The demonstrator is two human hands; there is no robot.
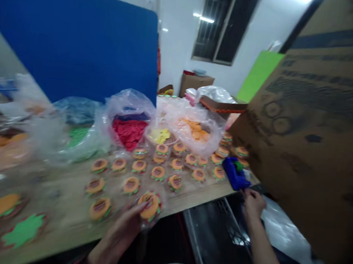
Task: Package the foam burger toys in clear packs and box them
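Observation:
My left hand (125, 226) holds a toy burger (149, 207) in a clear plastic bag, the thumb lying across its orange bun top, just off the table's front edge. At the right, my right hand (253, 202) has its fingers pinched together against the near end of a blue tape dispenser (235, 174) with a green core. Whatever lies between those fingertips is too small and blurred to make out. Several more bagged toy burgers (131, 185) lie in loose rows on the wooden table (68, 189) between and beyond my hands.
Behind the burgers stand open plastic bags of red pieces (130, 131), yellow pieces (161, 136) and orange pieces (197, 130). A blue board (80, 42) rises at the back left. On the right, a large cardboard box (310, 148) towers beside the table. Green leaf-shaped pieces (23, 230) lie front left.

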